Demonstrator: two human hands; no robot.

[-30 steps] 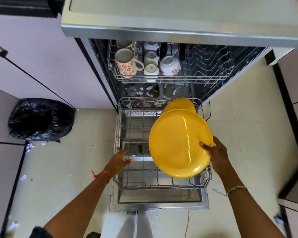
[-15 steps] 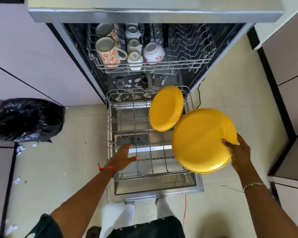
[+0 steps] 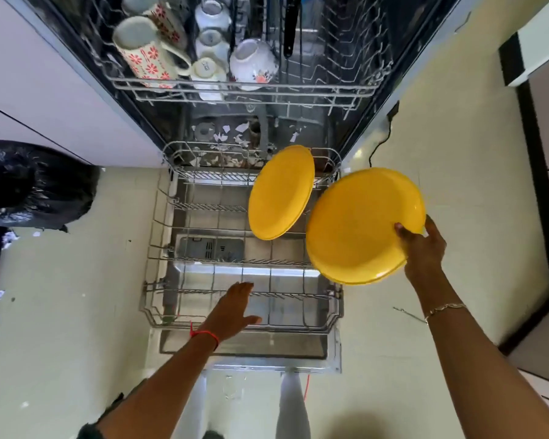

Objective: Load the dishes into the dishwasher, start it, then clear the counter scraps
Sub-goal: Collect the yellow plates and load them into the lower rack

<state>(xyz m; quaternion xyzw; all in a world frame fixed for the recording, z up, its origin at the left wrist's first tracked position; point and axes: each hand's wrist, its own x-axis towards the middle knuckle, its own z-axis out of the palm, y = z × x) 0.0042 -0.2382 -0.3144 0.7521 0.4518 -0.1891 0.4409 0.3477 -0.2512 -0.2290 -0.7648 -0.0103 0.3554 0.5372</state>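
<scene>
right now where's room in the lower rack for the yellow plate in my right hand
The wire lower rack is bare across its left and middle rows, between the standing yellow plate at back right and your left hand at the front. The upper rack is crowded on its left with floral ceramic mugs; its right half is bare.

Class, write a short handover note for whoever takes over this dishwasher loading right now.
Right hand grips a round yellow plate above the right edge of the pulled-out lower wire rack.
Left hand is open over the rack's front.
Done: second yellow plate stands in the lower rack; floral mug and white cups sit in the upper rack.
Left: slot the held plate, close up, start, clear counter scraps.
</scene>
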